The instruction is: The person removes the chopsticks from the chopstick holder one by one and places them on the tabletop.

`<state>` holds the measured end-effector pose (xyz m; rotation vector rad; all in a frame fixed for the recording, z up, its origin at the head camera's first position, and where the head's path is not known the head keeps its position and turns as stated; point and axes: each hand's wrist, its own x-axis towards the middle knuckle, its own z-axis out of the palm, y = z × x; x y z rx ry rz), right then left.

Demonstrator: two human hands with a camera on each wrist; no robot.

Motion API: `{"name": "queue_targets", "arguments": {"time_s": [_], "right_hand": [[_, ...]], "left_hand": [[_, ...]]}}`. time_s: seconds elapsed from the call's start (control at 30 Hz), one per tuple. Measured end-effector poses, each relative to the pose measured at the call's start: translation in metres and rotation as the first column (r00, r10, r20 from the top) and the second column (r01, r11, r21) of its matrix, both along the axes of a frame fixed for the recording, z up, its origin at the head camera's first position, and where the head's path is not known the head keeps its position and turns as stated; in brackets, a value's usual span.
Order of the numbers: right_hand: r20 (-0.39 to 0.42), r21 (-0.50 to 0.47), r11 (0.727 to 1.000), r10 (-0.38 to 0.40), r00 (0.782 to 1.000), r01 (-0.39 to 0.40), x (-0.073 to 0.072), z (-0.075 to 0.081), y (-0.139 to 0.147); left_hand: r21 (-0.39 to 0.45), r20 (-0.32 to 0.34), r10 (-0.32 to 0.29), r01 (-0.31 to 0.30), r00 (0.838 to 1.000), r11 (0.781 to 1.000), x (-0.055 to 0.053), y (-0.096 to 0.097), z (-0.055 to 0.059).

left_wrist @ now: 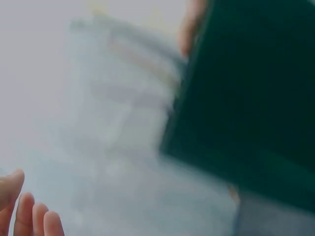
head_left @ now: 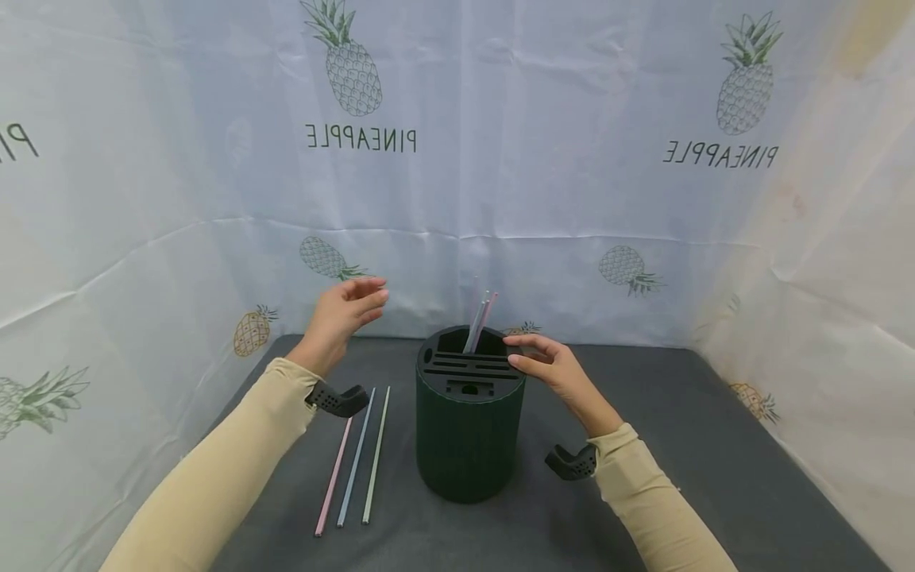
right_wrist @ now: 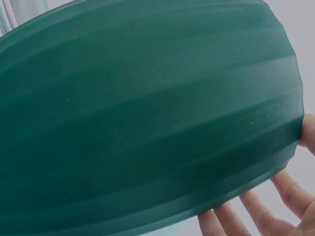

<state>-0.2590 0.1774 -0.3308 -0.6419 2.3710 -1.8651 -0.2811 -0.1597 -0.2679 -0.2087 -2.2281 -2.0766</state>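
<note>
Between left hand and right hand: green holder, upright on bench | left: raised, holding nothing, narrow gap at thumb | right: loosely extended fingers touch holder's top edge | nearer left hand, toward the body: three straws, long axes pointing roughly forward

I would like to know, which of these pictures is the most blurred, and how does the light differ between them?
Left wrist view: the most blurred, the green container soft-edged and very dark; right wrist view: clearer, its ridges readable, the green brighter; head view: mostly sharp, soft light, with a yellowish tint at the upper right of the printed cloth.
</note>
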Motion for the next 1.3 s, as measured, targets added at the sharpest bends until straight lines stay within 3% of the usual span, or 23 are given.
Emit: {"name": "queue_targets", "arguments": {"time_s": [0.07,0.17,0.27,0.4,0.6,0.8,1.1,1.3], "right_hand": [[0.001,0.002,1.0,-0.002,1.0,0.002,0.0,0.0,0.0],[0.001,0.0,1.0,-0.004,1.0,0.004,0.0,-0.001,0.0],[0.001,0.002,1.0,-0.008,1.0,0.008,-0.001,-0.001,0.0],[0.005,0.005,1.0,-0.008,1.0,0.008,-0.001,-0.001,-0.001],[0.008,0.009,1.0,-0.017,1.0,0.016,-0.001,-0.001,-0.001],[0.008,-0.003,1.0,-0.014,1.0,0.014,-0.001,-0.001,0.0],[0.007,-0.008,1.0,-0.016,1.0,0.016,0.0,0.0,-0.001],[0.001,-0.008,1.0,-0.005,1.0,0.005,-0.001,-0.002,0.0]], "left_hand": [[0.034,-0.033,-0.059,0.061,0.998,0.998,0.007,0.018,0.017],[0.063,-0.051,-0.141,0.145,0.989,0.987,0.015,0.043,0.031],[0.01,-0.067,-0.209,0.21,0.976,0.978,0.019,0.063,0.033],[-0.096,-0.073,-0.266,0.259,0.961,0.961,0.021,0.079,0.027],[-0.239,-0.033,-0.267,0.252,0.963,0.938,0.02,0.092,0.016],[-0.298,0.001,-0.249,0.237,0.969,0.925,0.017,0.098,0.007],[-0.291,0.019,-0.235,0.23,0.972,0.929,0.015,0.1,0.001],[-0.225,-0.019,-0.237,0.227,0.971,0.948,0.017,0.095,0.016]]}}
